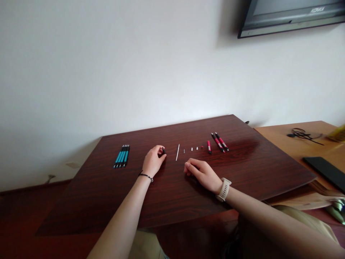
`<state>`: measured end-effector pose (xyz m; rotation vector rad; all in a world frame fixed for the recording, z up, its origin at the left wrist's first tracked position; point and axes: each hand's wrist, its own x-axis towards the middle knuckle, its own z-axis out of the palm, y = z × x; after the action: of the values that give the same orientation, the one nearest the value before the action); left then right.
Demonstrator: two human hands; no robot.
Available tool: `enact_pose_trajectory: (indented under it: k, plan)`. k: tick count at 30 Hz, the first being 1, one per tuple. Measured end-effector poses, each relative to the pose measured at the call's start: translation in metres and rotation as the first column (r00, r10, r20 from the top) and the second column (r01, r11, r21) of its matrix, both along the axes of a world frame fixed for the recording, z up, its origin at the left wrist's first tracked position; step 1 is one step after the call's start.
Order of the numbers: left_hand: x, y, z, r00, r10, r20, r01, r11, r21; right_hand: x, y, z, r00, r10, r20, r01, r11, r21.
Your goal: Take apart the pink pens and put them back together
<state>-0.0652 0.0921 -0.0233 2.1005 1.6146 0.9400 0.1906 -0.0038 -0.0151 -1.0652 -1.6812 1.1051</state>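
Observation:
My left hand (154,160) is closed on a small black pen part (163,151) at the table's middle. Just right of it lies a thin white refill (177,152), then a small spring (184,151), two little white pieces (192,149) and a tiny red piece (202,146) in a row. A short red pen barrel (209,147) ends that row. My right hand (202,173) rests on the table below these parts, its fingers curled in; nothing shows in them. Two red and black pens (220,142) lie at the right, several blue and black pens (121,156) at the left.
The dark wooden table (167,131) stands against a white wall. On a lighter table (280,133) to the right are a black cable (303,134) and a flat black object (326,172). A television (291,21) hangs at the upper right.

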Motion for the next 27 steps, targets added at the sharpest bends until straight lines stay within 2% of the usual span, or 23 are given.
enact_pose_trajectory:
  k: [8, 10, 12, 14, 16, 18, 20, 22, 24, 27]
  plan:
    - [0.0, -0.003, -0.001, 0.999, 0.009, -0.046, -0.008, 1.0, 0.027, -0.001, -0.001, 0.004, 1.0, 0.005, 0.015, -0.005, 1.0, 0.004]
    - [0.0, -0.004, 0.001, 1.0, -0.003, -0.029, 0.005, 0.997, 0.071, -0.001, -0.001, 0.004, 1.0, 0.005, 0.019, -0.005, 1.0, 0.007]
    - [0.002, -0.007, 0.006, 1.0, 0.006, 0.018, -0.009, 0.985, 0.172, -0.001, -0.001, 0.003, 1.0, 0.006, 0.023, -0.006, 1.0, 0.015]
    - [0.003, -0.011, 0.016, 0.994, 0.048, 0.102, -0.08, 0.938, 0.336, -0.001, -0.001, 0.002, 1.0, 0.005, 0.029, -0.006, 1.0, 0.023]
    - [0.005, -0.017, 0.027, 0.983, 0.067, 0.174, -0.144, 0.865, 0.482, -0.001, -0.001, 0.001, 0.999, 0.004, 0.034, -0.005, 1.0, 0.025]
    - [0.008, -0.025, 0.037, 0.983, 0.042, 0.181, -0.137, 0.826, 0.548, -0.001, -0.001, 0.001, 0.999, 0.007, 0.033, -0.008, 1.0, 0.024]
    - [0.012, -0.034, 0.043, 0.994, -0.018, 0.11, -0.048, 0.822, 0.567, -0.001, -0.001, 0.002, 0.999, 0.008, 0.031, -0.009, 1.0, 0.027]
    - [0.018, -0.043, 0.044, 0.992, -0.126, 0.002, 0.105, 0.831, 0.546, -0.001, -0.001, 0.002, 0.999, 0.004, 0.033, -0.005, 0.999, 0.031]
    - [0.025, -0.049, 0.043, 0.963, -0.25, -0.105, 0.269, 0.832, 0.485, -0.002, -0.002, 0.003, 0.999, -0.007, 0.033, 0.006, 0.999, 0.032]
    - [0.036, -0.055, 0.037, 0.91, -0.366, -0.194, 0.414, 0.828, 0.378, 0.0, 0.0, 0.003, 0.998, -0.057, 0.006, 0.056, 0.998, 0.041]
